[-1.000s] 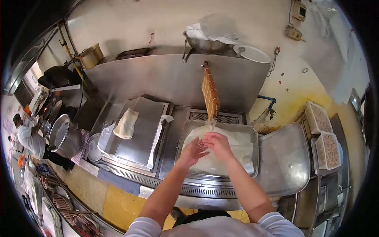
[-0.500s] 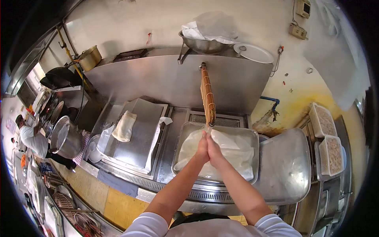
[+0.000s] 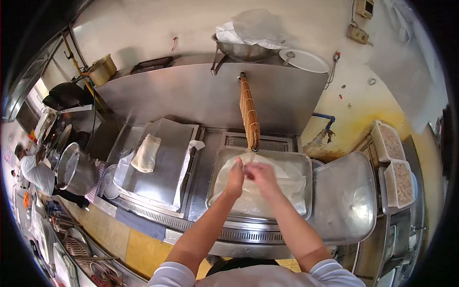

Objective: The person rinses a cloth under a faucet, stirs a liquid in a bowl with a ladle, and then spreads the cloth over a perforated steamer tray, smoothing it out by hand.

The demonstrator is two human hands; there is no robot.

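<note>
My left hand is held upright under a tap pipe wrapped in tan slats bound with string. A thin stream of water runs from the pipe's end close to my fingers. It seems open, seen edge-on, with nothing visible in it. Beside it my right hand reaches across towards the left fingertips, its fingers smeared by motion. Below both hands lies a rectangular metal tray holding white, wet-looking cloth or sheets.
Left of the tray, a folded white cloth rests on a flat metal cover. A large lid leans at right, near white baskets. A metal bowl sits on the ledge. Another person stands far left near a big pot.
My palms were pressed together under the pipe. Now they have parted slightly, with the right hand turned across the left. The view has shifted a little.
</note>
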